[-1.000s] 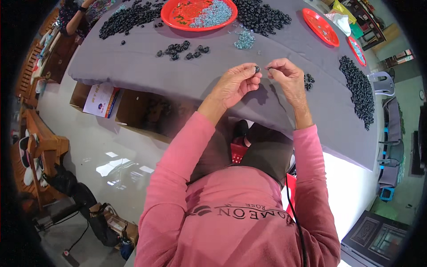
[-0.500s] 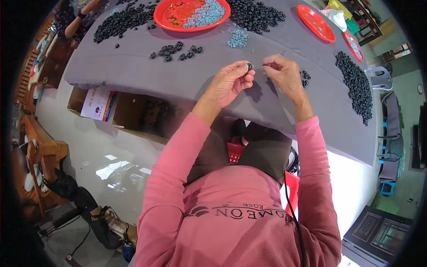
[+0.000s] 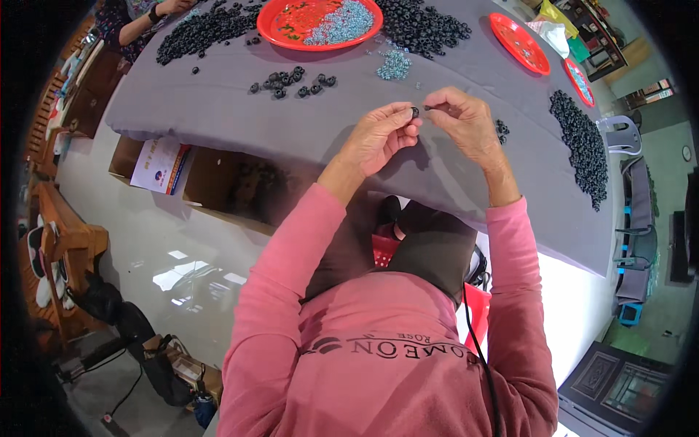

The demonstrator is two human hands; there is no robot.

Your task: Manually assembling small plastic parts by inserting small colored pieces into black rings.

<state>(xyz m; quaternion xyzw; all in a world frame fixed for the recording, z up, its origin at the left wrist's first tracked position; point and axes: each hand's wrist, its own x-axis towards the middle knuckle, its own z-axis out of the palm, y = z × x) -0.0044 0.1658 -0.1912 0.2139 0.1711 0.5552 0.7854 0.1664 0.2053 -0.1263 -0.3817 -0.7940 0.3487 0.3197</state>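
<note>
1. Your left hand (image 3: 382, 135) is closed in a pinch on a small black ring (image 3: 414, 112), held at thumb and fingertips just above the worktop (image 3: 218, 116).
2. Your right hand (image 3: 466, 120) is also pinched shut, on something tiny and dark at its fingertips; too small to tell what. It sits just beside the ring, nearly touching.
3. Both hands meet over the near edge of the grey worktop, in front of your chest.
4. The ring looks light, stiff and smooth. Likely slippery and easy to drop, so grip it by the outer rim and leave the hole free.
5. The piece in the right hand looks lighter still; hold it near its tip, fingertips only.
6. A small heap of black rings (image 3: 291, 81) lies on the worktop beyond your left hand, well apart.
7. A little cluster of pale blue bits (image 3: 394, 65) lies beyond both hands.
8. A red tray (image 3: 280, 33) at the far side holds more pale blue bits.
9. A few dark pieces (image 3: 502, 130) sit just right of your right hand.
10. A long dark pile (image 3: 582, 146) lies at the right end, with two more red plates (image 3: 518, 42) beyond it.
11. Another person's hand (image 3: 171, 7) works at the far left corner, not yours.
</note>
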